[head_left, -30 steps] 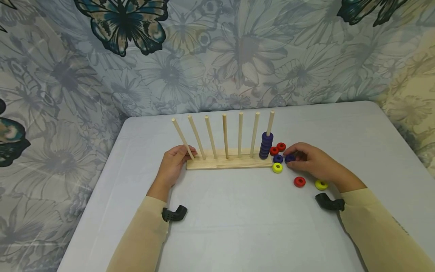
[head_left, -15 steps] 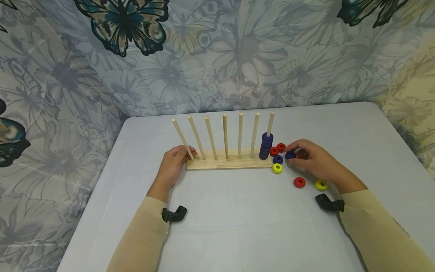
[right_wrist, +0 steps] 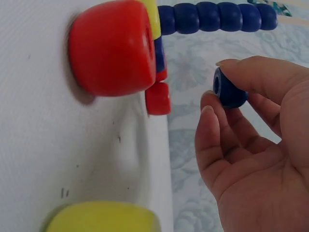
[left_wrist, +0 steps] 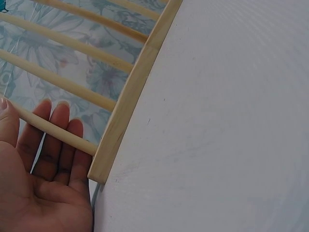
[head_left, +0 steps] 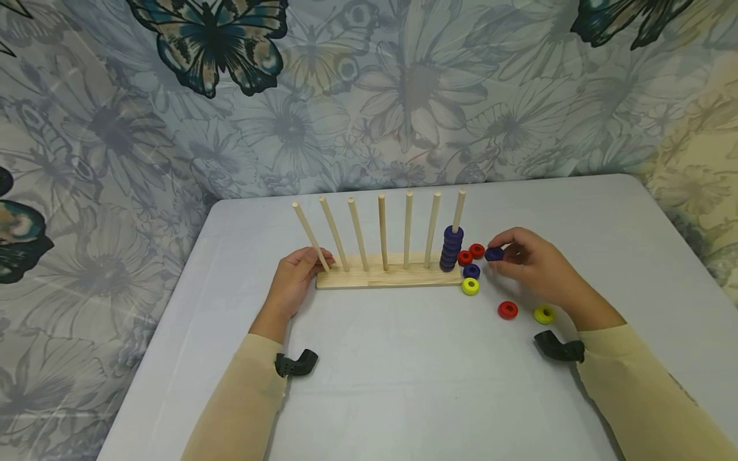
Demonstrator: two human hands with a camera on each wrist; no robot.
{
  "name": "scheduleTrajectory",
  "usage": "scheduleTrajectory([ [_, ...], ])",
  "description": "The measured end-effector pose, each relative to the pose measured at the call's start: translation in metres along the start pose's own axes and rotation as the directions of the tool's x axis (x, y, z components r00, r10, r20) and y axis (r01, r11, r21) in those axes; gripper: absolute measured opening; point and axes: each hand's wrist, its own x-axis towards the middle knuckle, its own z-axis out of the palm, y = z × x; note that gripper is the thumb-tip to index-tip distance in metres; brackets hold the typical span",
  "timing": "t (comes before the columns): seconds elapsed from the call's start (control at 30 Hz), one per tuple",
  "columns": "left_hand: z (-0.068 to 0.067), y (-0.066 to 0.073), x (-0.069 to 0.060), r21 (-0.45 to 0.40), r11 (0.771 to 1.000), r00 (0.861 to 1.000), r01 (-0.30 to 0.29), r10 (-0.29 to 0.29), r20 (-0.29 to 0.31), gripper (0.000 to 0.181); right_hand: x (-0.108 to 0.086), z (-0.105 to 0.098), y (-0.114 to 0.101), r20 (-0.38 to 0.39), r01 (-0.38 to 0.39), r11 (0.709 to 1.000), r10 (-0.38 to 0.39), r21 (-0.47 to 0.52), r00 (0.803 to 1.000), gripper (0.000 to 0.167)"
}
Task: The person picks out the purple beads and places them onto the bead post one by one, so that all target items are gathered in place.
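A wooden peg rack (head_left: 387, 276) stands on the table with a row of upright pegs. Blue beads (head_left: 451, 248) are stacked on its rightmost peg. My left hand (head_left: 295, 276) is at the rack's left end. In the left wrist view, its thumb and fingers (left_wrist: 58, 140) lie on either side of the end peg (left_wrist: 58, 131), holding it. My right hand (head_left: 530, 264) pinches a blue bead (right_wrist: 231, 90) between thumb and fingers, lifted off the table to the right of the stack. The bead's hole shows in the right wrist view.
Beside the rack's right end lie two red beads (head_left: 476, 250), a blue bead (head_left: 471, 271) and a yellow bead (head_left: 469, 286). Closer to me are another red bead (head_left: 508, 310) and a yellow bead (head_left: 544, 314). A patterned wall (head_left: 346, 128) stands behind the white table (head_left: 403, 384).
My right hand has raised the blue bead from the table and turned it in its fingers. The left hand stays at the rack's left end.
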Motion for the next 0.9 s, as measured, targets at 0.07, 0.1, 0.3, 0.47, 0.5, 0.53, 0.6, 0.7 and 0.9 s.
scheduleTrajectory([
  [0.07, 0.000, 0.000, 0.000, -0.001, 1.000, 1.000, -0.001, 0.001, -0.001, 0.045, -0.001, 0.000, -0.002, -0.013, 0.017, 1.000, -0.017, 0.001, 1.000, 0.032],
  [0.1, 0.000, 0.000, 0.000, -0.001, 1.000, 1.000, -0.002, 0.002, 0.000, 0.045, -0.001, 0.000, -0.002, -0.019, 0.028, 1.000, -0.027, 0.003, 0.999, 0.032],
  [0.3, 0.000, 0.000, 0.000, 0.010, 1.000, 1.000, -0.001, 0.001, -0.006, 0.044, -0.003, 0.001, -0.007, -0.039, 0.073, 0.997, -0.072, 0.002, 0.997, 0.030],
  [0.47, 0.000, 0.000, -0.001, 0.019, 1.000, 1.000, 0.004, -0.004, -0.011, 0.043, -0.004, 0.000, -0.012, -0.062, 0.115, 0.993, -0.116, -0.012, 0.991, 0.028],
  [0.5, 0.000, 0.000, -0.001, 0.020, 1.000, 1.000, 0.005, -0.004, -0.013, 0.043, -0.004, 0.000, -0.013, -0.066, 0.125, 0.992, -0.126, -0.014, 0.990, 0.027],
  [0.53, 0.000, 0.001, -0.001, 0.018, 1.000, 1.000, 0.004, -0.003, -0.015, 0.043, -0.005, -0.001, -0.015, -0.069, 0.135, 0.991, -0.136, -0.013, 0.988, 0.027],
  [0.6, 0.001, 0.001, -0.001, 0.018, 1.000, 1.000, 0.002, -0.002, -0.018, 0.042, -0.005, -0.001, -0.017, -0.074, 0.154, 0.988, -0.154, -0.012, 0.985, 0.027],
  [0.7, 0.001, 0.001, -0.001, 0.016, 1.000, 1.000, 0.000, 0.000, -0.016, 0.043, -0.005, -0.001, -0.019, -0.082, 0.173, 0.985, -0.173, -0.010, 0.981, 0.027],
  [0.9, 0.002, 0.000, -0.001, 0.021, 1.000, 1.000, -0.005, 0.006, -0.011, 0.042, -0.007, 0.002, -0.021, -0.110, 0.207, 0.978, -0.206, 0.002, 0.972, 0.028],
])
